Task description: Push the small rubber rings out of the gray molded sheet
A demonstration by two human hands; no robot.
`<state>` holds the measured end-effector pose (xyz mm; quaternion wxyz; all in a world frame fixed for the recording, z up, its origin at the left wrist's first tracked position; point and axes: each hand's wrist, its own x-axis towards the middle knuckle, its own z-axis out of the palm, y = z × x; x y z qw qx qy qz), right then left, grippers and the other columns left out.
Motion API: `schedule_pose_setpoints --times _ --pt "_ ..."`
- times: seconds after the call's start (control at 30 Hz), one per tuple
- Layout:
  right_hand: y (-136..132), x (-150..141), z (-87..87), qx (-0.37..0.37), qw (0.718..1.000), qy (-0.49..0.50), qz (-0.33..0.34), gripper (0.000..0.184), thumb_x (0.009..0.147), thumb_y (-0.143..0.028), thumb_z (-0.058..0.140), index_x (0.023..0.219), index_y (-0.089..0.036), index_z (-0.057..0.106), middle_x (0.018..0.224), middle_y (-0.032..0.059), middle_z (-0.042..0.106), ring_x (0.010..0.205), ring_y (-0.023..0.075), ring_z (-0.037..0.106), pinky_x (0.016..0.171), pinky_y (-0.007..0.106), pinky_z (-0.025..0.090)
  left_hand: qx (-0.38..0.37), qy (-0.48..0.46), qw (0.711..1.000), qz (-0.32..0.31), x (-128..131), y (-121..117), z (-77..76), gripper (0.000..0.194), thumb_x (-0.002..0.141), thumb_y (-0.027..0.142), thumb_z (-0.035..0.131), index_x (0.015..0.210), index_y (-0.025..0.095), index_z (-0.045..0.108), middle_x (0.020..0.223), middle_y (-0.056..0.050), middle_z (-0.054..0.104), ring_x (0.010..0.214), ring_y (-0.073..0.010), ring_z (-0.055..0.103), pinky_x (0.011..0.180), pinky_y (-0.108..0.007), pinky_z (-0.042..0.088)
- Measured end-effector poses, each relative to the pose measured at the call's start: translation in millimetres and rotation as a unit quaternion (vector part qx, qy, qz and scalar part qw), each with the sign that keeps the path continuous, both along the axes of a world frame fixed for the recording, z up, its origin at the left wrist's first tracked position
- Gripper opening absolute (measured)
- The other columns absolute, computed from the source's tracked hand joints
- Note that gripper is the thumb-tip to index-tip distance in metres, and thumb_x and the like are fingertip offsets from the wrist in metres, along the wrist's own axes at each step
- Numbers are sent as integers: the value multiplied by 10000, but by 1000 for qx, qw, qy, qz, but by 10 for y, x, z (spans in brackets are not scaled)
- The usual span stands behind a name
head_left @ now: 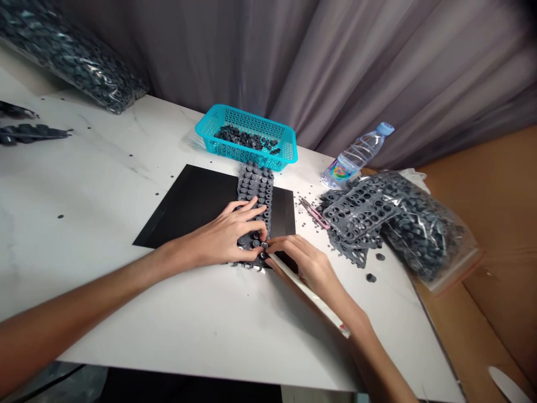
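Note:
A grey rubber sheet of small round studs (pixel 255 190) lies on a black mat (pixel 197 204) in the middle of the white table. My left hand (pixel 226 235) rests flat on the near end of the sheet, fingers stretched out. My right hand (pixel 306 263) is closed in a pinch around a thin white stick-like tool (pixel 312 296), whose tip touches a stud at the sheet's near edge, right beside my left fingertips.
A teal basket (pixel 285 146) holding loose dark studs stands behind the mat. Right of it lie a plastic water bottle (pixel 356 154), pink snips (pixel 314 214), a pile of emptied grey sheets (pixel 356 215) and a bag of parts (pixel 428 235). Another bag (pixel 71 56) sits far left.

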<state>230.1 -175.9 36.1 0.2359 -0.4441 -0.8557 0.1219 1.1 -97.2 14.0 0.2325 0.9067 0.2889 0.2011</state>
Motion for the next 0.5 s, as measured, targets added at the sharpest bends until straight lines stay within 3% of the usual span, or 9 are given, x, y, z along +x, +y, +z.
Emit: schedule_pose_setpoints --times 0.17,0.5 --pt "3 -20 -42 39 998 -48 -20 135 1019 -321 569 1099 -239 641 1059 61 751 952 199 705 813 322 587 10 -24 1000 1 4 -4 -34 142 844 300 703 969 237 678 1608 -101 427 1549 -344 263 1211 -553 258" --pt "-50 -41 -118 85 982 -171 -10 243 1025 -184 525 1260 -213 575 1169 83 705 1011 236 650 779 377 568 11 -14 1000 1 3 -11 -22 156 842 287 700 988 240 670 1618 -101 409 1550 -351 255 1208 -563 263"
